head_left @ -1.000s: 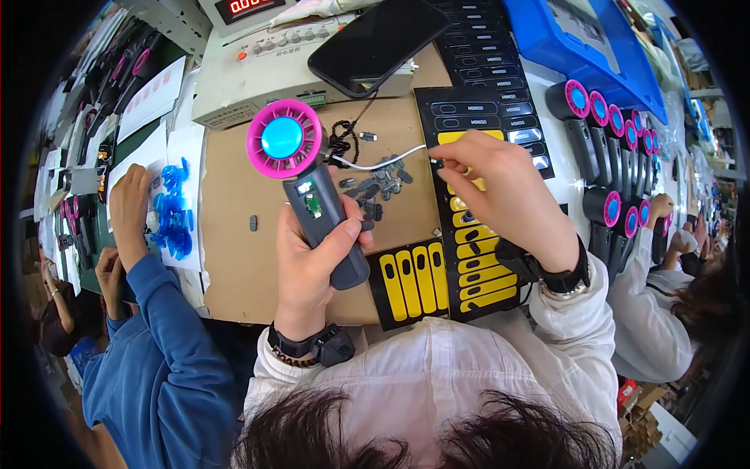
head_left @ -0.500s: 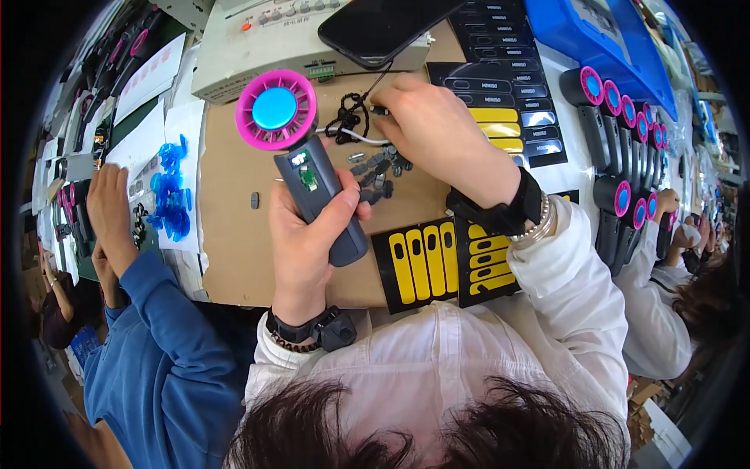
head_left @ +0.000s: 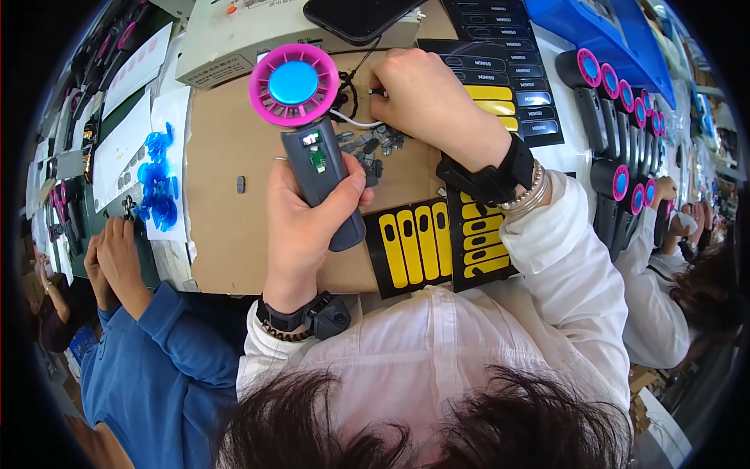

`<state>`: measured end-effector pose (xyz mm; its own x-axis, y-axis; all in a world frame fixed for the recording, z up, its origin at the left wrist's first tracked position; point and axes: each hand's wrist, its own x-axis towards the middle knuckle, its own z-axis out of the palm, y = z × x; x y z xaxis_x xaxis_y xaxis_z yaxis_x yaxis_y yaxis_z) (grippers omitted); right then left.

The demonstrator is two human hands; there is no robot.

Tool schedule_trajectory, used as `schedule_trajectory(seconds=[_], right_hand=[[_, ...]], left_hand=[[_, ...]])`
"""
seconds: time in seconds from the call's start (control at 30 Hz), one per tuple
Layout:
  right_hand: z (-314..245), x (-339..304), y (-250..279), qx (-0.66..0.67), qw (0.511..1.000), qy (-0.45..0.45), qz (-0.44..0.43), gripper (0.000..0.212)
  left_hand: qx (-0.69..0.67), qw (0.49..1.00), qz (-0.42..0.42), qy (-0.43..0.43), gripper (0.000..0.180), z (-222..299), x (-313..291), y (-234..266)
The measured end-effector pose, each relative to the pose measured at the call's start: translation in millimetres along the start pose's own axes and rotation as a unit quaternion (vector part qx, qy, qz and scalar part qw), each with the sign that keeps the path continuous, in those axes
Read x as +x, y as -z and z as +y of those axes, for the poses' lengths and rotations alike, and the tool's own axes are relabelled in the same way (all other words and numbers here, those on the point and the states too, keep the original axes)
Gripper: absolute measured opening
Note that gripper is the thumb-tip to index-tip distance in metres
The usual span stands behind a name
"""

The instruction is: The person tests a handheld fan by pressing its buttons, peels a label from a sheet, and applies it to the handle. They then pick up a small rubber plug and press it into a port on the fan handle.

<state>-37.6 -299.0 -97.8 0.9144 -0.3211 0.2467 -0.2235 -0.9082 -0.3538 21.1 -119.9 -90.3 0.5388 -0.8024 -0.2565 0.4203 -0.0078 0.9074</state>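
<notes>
My left hand is wrapped around the dark grey handle of a handheld fan, its thumb across the front. The fan has a magenta ring head with a blue centre. A window in the handle shows a green circuit board with white lights lit. My right hand is closed, pinching a small dark piece between thumb and finger; its kind is too small to tell. A white cable runs from behind the fan to beneath that hand. Small grey plastic pieces lie between the two hands.
A beige control box with a black phone on it stands at the back. Yellow sticker sheets lie at front right. More fans stand at right, by a blue bin. Blue parts lie left, near another person's hands.
The fan has tilted more upright, its head shifting right and up. My right hand stays pinched near the cable. The neighbour's raised hand at left has come down beside the other.
</notes>
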Motion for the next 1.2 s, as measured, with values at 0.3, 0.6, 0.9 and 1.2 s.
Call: schedule_trajectory(seconds=[0.3, 0.6, 0.9, 1.2], right_hand=[[3, 3, 6, -0.007, 1.000, -0.007, -0.002, 0.018], [-2, -33, 64, 0.042, 0.994, -0.102, 0.005, 0.014], [-7, -89, 75, 0.168, 0.972, -0.155, 0.044, 0.015], [-21, -118, 65, 0.203, 0.969, -0.107, 0.088, 0.026]], left_hand=[[0.023, 1.000, -0.014, 0.004, 0.041, -4, -1, -5], [0.271, 0.958, -0.033, -0.093, 0.051, -35, 2, -13], [0.272, 0.952, 0.001, -0.138, 0.050, -33, 5, -17], [0.236, 0.969, -0.007, -0.071, 0.049, -47, 7, -17]])
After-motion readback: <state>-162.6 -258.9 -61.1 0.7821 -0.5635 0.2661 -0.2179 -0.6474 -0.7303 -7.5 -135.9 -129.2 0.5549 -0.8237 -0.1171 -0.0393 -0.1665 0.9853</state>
